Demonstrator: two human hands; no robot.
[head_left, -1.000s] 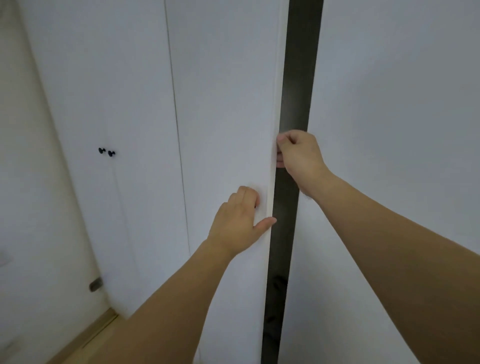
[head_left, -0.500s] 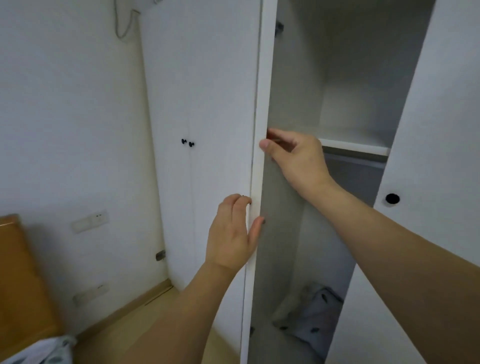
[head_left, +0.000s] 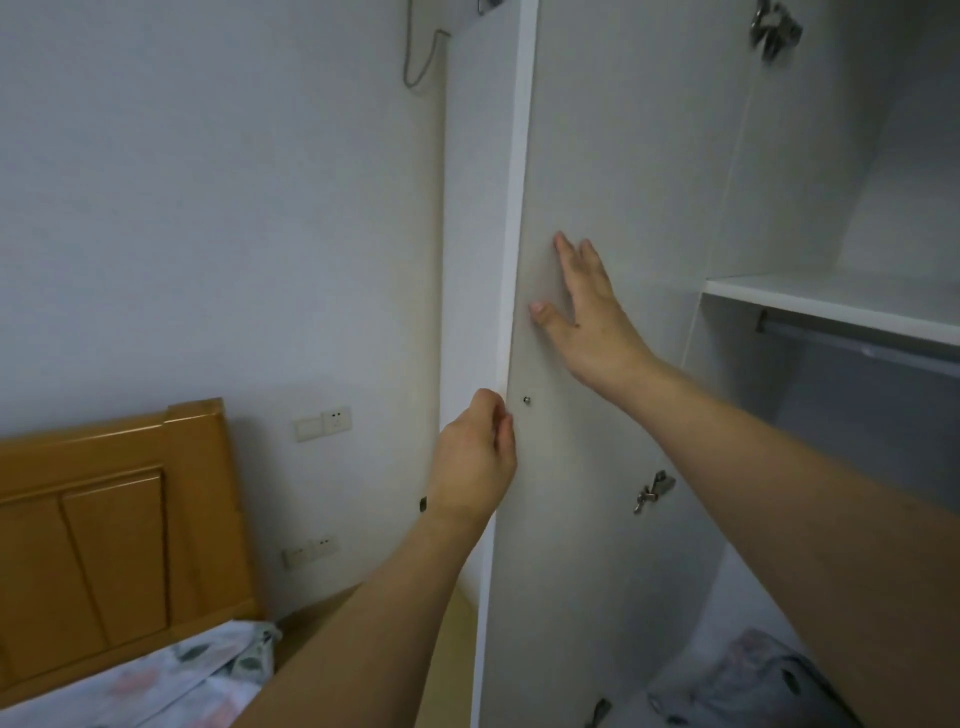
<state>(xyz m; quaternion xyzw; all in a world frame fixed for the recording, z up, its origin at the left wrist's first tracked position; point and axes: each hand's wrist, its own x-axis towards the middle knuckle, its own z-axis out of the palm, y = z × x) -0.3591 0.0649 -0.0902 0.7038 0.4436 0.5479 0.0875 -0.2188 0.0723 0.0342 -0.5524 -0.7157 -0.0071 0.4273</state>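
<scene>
A white wardrobe door stands swung wide open, its inner face toward me. My right hand lies flat on that inner face with straight fingers. My left hand holds the door's outer edge near a small metal screw, its fingers curled round the edge and hidden behind the door. Two metal hinges show on the door's inner side.
The open wardrobe has a white shelf with a hanging rail under it and patterned fabric on its floor. A wooden headboard and a bed with floral bedding stand at lower left. Wall sockets sit on the white wall.
The door has swung from a narrow gap to wide open. My right hand left the door's edge and now lies flat on its inner face. My left hand stayed at the edge.
</scene>
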